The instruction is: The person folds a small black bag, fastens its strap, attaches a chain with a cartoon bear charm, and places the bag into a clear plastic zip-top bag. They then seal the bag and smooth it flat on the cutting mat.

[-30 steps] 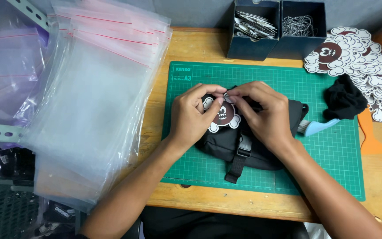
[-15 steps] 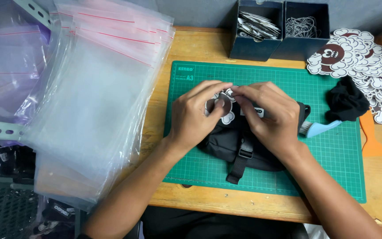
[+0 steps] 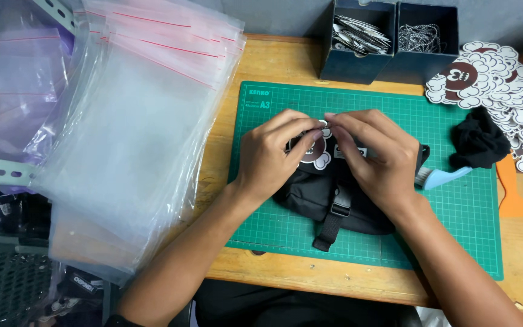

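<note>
A small black pouch bag (image 3: 316,197) with a strap and buckle lies on the green cutting mat (image 3: 455,224). On top of it sits a brown and white cloud-shaped card tag (image 3: 320,152). My left hand (image 3: 270,154) and my right hand (image 3: 376,157) meet over the bag's top edge. Their fingertips pinch the tag and something small at its upper edge; what that small thing is stays hidden behind the fingers.
A thick stack of clear zip bags (image 3: 134,121) covers the table's left. Two dark boxes at the back hold paper tags (image 3: 358,36) and ball chains (image 3: 425,36). A pile of cloud-shaped tags (image 3: 497,85), black cloth (image 3: 476,142), a blue brush (image 3: 443,177) and an orange scraper (image 3: 511,194) lie right.
Both hands have shifted slightly up over the tag, fingertips closing together at its top edge. The bag has stayed in place.
</note>
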